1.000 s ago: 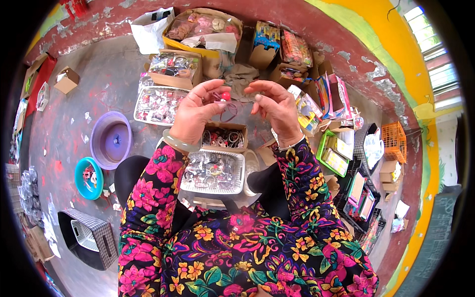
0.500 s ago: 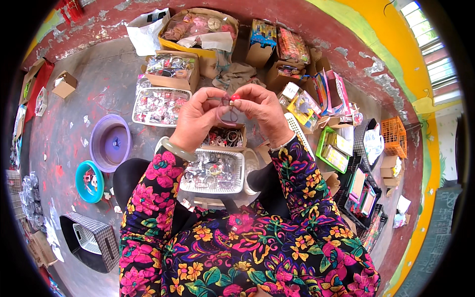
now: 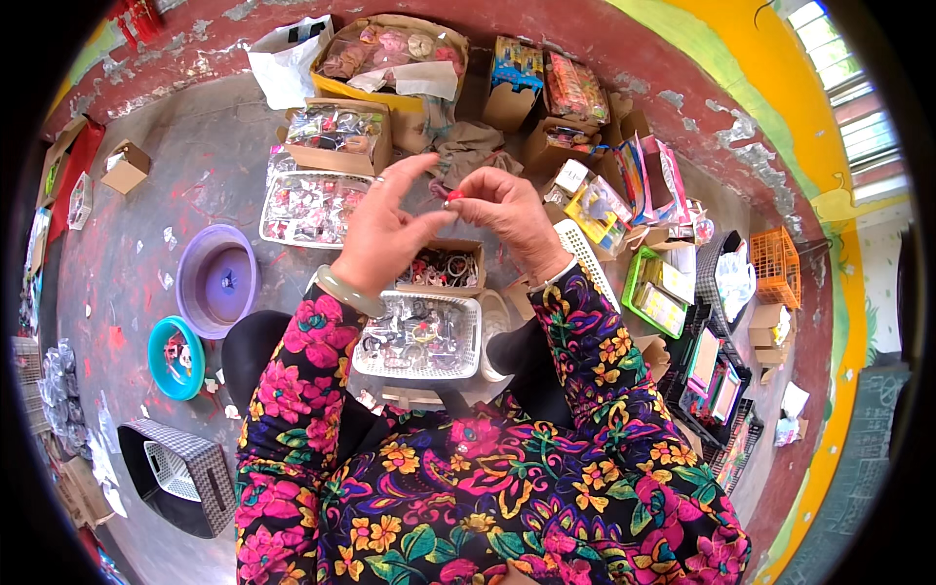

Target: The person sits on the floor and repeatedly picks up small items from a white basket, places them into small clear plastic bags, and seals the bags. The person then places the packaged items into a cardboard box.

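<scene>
My right hand is raised in front of me, with thumb and forefinger pinching a small red bead-like piece that has a tiny shiny bit at its lower edge. A thin mauve elastic band looped from this piece a moment ago; most of it is now out of sight. To its left, my left hand has its thumb and fingers spread apart and holds nothing. Below both hands sits a white plastic basket full of small clear-wrapped packets. Just beyond it is a cardboard box of elastic bands and loops.
A white basket and a cardboard box, both filled with packets, stand ahead. On the left are a purple basin and a teal basin. A green basket, black crates and an orange crate line the right.
My left hand has let go of the mauve band and opened, its forefinger lifting away. My right hand keeps its pinch on the red piece and has barely moved.
</scene>
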